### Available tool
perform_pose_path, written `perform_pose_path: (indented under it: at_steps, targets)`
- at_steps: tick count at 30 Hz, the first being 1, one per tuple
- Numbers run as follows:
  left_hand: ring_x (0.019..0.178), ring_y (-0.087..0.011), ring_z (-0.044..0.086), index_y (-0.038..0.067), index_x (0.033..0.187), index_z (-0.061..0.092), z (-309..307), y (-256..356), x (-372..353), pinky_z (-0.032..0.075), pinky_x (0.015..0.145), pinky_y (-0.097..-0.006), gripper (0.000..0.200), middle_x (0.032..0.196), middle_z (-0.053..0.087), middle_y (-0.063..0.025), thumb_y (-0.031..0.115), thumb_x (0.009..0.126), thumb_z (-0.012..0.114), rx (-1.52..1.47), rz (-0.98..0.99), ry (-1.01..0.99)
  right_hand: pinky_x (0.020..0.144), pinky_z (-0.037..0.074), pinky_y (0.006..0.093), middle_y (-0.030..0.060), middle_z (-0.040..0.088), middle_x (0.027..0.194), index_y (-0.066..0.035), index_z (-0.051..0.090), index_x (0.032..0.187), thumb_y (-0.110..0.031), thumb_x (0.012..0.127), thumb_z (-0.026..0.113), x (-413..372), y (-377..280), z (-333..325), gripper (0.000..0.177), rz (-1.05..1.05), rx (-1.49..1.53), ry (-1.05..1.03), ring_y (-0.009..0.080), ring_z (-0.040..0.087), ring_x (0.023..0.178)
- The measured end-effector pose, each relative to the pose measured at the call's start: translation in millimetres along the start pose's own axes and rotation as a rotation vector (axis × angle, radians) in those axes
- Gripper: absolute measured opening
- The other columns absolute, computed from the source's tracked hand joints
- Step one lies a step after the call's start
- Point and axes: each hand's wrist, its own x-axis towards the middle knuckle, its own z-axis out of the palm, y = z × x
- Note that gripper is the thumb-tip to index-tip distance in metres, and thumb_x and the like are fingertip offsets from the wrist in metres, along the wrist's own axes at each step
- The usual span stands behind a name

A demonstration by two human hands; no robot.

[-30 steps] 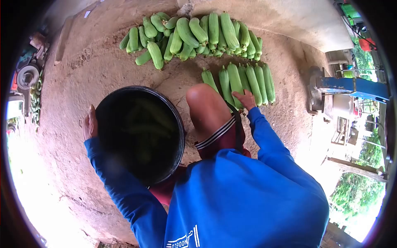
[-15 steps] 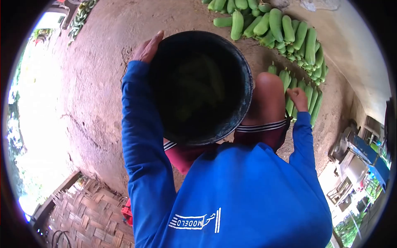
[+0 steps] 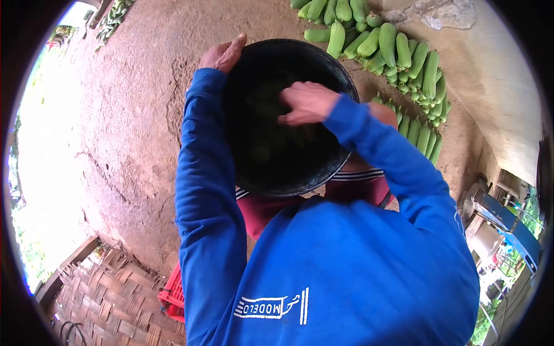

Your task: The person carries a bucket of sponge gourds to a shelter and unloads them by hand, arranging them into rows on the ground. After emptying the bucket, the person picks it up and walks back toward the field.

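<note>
From the head view, my left hand lies on the far rim of the black tub, fingers laid over the edge; I cannot tell whether it truly grips. My right hand hangs over the tub's mouth, fingers half curled and pointing down, with nothing in them that I can see.

Dim green gourds lie at the bottom. I judge them firm, ridged and fairly light singly, best taken around the middle. The tub looks stiff enough to take hold of at its rim.

More gourds lie in a row on the dirt floor just beyond my right knee, with a pile behind.

The tub's inside is dark, so I cannot count what is there. My fingertips are blurred, and my sleeve covers the near right rim.
</note>
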Motion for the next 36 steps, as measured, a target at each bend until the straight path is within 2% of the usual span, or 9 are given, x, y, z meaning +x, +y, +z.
perform_pose_path:
  at_steps: [4,14,17,19,23,25,29,33,36]
  targets:
    - [0.110,-0.0363,0.056,0.006,0.108,0.066,1.5,-4.8,6.0,0.041,0.095,-0.0373,0.075,0.105,0.064,-0.0233,0.071,0.082,0.039,0.032,0.025,-0.008,0.083,0.049,0.0447,0.0201,0.063,0.107,-0.005,0.061,0.110,-0.041,0.071,0.070,114.8,51.1,93.1,0.054,-0.037,-0.062,-0.136,0.0359,0.061,0.099]
    - [0.104,-0.0357,0.059,0.004,0.101,0.067,7.9,-8.5,5.8,0.042,0.091,-0.0387,0.073,0.097,0.066,-0.0228,0.070,0.082,0.040,0.000,0.005,0.013,0.083,0.050,0.0437,0.0168,0.066,0.101,-0.009,0.066,0.103,-0.042,0.071,0.069,120.9,63.0,128.7,0.046,0.023,0.054,-0.083,0.0328,0.062,0.097]
    - [0.099,-0.0326,0.061,0.002,0.101,0.066,7.0,-14.2,5.7,0.043,0.088,-0.0378,0.071,0.091,0.066,-0.0210,0.067,0.084,0.041,-0.030,0.014,-0.022,0.082,0.050,0.0433,0.0158,0.067,0.099,-0.010,0.067,0.100,-0.042,0.071,0.069,119.0,54.7,106.4,0.044,-0.187,0.208,-0.004,0.0318,0.063,0.097]
    - [0.096,-0.0306,0.062,0.001,0.101,0.065,4.4,-14.4,6.9,0.043,0.087,-0.0374,0.070,0.088,0.066,-0.0199,0.065,0.085,0.042,-0.082,0.021,-0.037,0.077,0.050,0.0402,0.0183,0.065,0.097,-0.004,0.064,0.098,-0.036,0.068,0.074,20.9,6.2,7.9,0.045,-0.399,-0.068,0.197,0.0305,0.063,0.091]
    - [0.094,-0.0248,0.061,0.000,0.101,0.065,4.0,-15.5,5.8,0.044,0.085,-0.0350,0.066,0.087,0.066,-0.0154,0.061,0.088,0.044,-0.114,0.025,-0.053,0.070,0.051,0.0328,0.0099,0.064,0.093,-0.003,0.061,0.096,-0.029,0.069,0.076,-59.2,54.4,-69.9,0.041,-0.524,0.520,0.123,0.0205,0.064,0.085]
    - [0.094,-0.0231,0.061,0.000,0.101,0.065,5.7,-15.3,7.6,0.043,0.085,-0.0340,0.065,0.087,0.067,-0.0136,0.060,0.088,0.044,-0.137,0.030,-0.058,0.066,0.052,0.0317,0.0074,0.064,0.094,-0.005,0.060,0.103,-0.028,0.073,0.073,-109.7,90.5,-69.9,0.040,-0.225,0.945,0.469,0.0192,0.064,0.082]
    - [0.093,-0.0194,0.059,-0.003,0.101,0.064,5.9,-12.9,4.5,0.042,0.084,-0.0312,0.065,0.087,0.066,-0.0102,0.059,0.089,0.046,-0.132,0.047,-0.036,0.064,0.052,0.0281,0.0036,0.062,0.089,-0.006,0.060,0.101,-0.030,0.081,0.069,-146.4,198.7,-65.3,0.033,-0.091,1.366,0.885,0.0156,0.062,0.074]
    - [0.093,-0.0199,0.059,-0.005,0.100,0.063,1.8,-6.5,2.4,0.042,0.085,-0.0308,0.068,0.087,0.066,-0.0119,0.060,0.088,0.045,-0.075,0.009,-0.037,0.063,0.051,0.0264,0.0039,0.062,0.089,-0.009,0.060,0.101,-0.038,0.079,0.070,-165.6,293.3,-67.7,0.038,0.184,1.299,0.886,0.0124,0.060,0.069]
    - [0.090,-0.0206,0.059,-0.004,0.097,0.064,8.2,-36.6,20.4,0.042,0.083,-0.0319,0.068,0.084,0.065,-0.0123,0.061,0.088,0.044,-0.053,-0.005,-0.019,0.059,0.050,0.0237,0.0010,0.059,0.087,-0.010,0.062,0.100,-0.054,0.069,0.070,-170.6,334.1,-79.1,0.054,0.512,0.987,0.730,0.0087,0.056,0.062]
